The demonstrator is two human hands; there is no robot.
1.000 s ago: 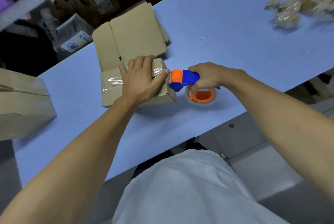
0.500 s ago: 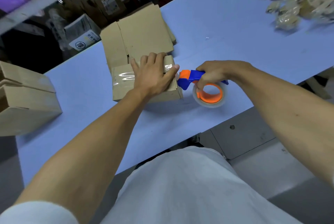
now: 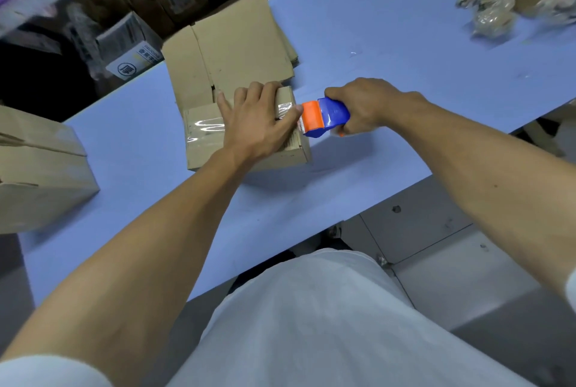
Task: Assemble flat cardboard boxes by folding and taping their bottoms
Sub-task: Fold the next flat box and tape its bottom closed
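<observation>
- Small cardboard box (image 3: 243, 145) sits on the blue table (image 3: 389, 52), a clear tape strip (image 3: 205, 127) across its top.
- Left hand (image 3: 258, 124) lies flat, fingers extended, pressing the box top.
- Right hand (image 3: 364, 104) grips the blue-and-orange tape dispenser (image 3: 324, 116), its orange end touching the box's right edge.
- Flat cardboard stack (image 3: 237, 46) lies just behind; a larger box (image 3: 40, 168) stands at left.

Bare forearms, short white sleeves (image 3: 46, 369), white shirt (image 3: 311, 324).

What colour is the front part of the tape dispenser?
Orange; the tape dispenser has a blue body behind it. Head view shows it.
</observation>
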